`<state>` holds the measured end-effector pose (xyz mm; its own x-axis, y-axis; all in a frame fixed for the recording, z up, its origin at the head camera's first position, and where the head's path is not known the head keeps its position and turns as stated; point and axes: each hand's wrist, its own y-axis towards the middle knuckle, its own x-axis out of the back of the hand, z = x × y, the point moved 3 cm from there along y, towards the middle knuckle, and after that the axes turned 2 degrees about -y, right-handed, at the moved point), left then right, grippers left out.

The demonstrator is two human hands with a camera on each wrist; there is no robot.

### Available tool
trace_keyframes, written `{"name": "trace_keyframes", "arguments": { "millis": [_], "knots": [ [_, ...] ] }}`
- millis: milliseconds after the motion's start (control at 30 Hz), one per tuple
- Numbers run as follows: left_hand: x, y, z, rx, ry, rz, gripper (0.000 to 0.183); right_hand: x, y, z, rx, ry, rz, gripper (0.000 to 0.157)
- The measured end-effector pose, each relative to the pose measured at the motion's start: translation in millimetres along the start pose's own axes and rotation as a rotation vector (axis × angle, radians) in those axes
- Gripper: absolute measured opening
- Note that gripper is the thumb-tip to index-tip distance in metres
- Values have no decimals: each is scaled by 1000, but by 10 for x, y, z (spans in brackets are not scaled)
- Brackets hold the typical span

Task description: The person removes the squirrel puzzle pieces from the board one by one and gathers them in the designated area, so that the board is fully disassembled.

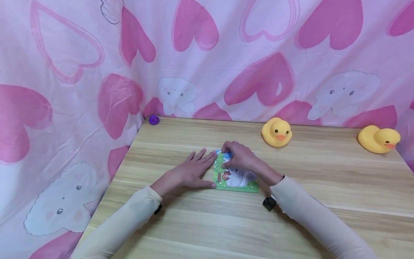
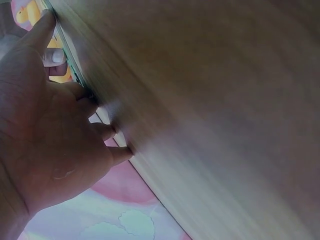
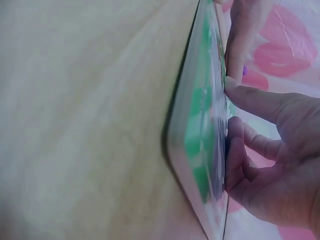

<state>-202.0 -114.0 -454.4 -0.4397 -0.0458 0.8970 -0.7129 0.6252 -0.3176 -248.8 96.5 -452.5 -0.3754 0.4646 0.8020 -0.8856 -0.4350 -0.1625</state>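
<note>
A picture board (image 1: 238,179) lies flat on the tabletop (image 1: 200,226), well in from the left and far edges. The left hand (image 1: 195,172) is spread, touching the board's left side. The right hand (image 1: 240,157) bends over its far part; whether it pinches anything cannot be told. The picture seems mostly complete; anything left is hidden. 2 yellow ducks (image 1: 276,132) (image 1: 378,139) sit along the far edge; open room lies nearer.

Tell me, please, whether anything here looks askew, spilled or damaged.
Nothing stands out: the picture board lies flat on the table, and both yellow ducks sit upright, though the right hand hides part of the board.
</note>
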Motion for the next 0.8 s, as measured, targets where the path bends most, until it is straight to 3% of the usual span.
{"name": "trace_keyframes", "arguments": {
  "millis": [367,633,800],
  "knots": [
    [-8,-14,17,21,-11,25,113,46,2,-21,103,72,51,46],
    [1,-19,1,33,-22,30,113,83,-2,96,52,5,70,44],
    [-4,5,-17,20,-32,27,113,137,-44,-14,61,83,33,46]
  ]
}}
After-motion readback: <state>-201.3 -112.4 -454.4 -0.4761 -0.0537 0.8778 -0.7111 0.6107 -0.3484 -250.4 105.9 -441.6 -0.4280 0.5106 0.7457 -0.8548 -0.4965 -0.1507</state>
